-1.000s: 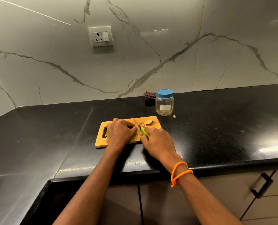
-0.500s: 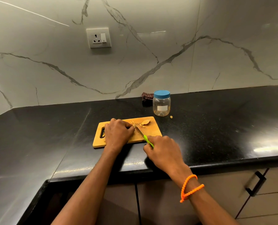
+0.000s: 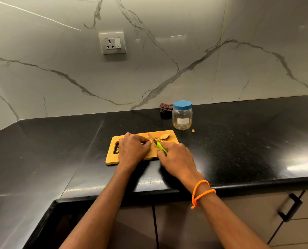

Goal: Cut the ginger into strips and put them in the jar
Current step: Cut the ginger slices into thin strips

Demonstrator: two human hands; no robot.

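Board (image 3: 111, 155) near counter (image 3: 239, 150) front edge. Left hand (image 3: 133, 150) on board, fingers curled over ginger (image 3: 151, 140), mostly hidden. Right hand (image 3: 176, 156) grips green-handled knife (image 3: 157, 143), blade at the ginger. Slice (image 3: 164, 136) at board's back right corner. Jar (image 3: 182, 115), lid on, near counter's back edge.

A home kitchen: a polished black stone counter (image 3: 239, 141) runs against a marble-look wall (image 3: 185, 69) with a socket (image 3: 112, 43) at 11 o'clock, cupboard doors with a black handle (image 3: 289, 207) at 5 o'clock, and a wooden chopping board (image 3: 111, 155) at centre.
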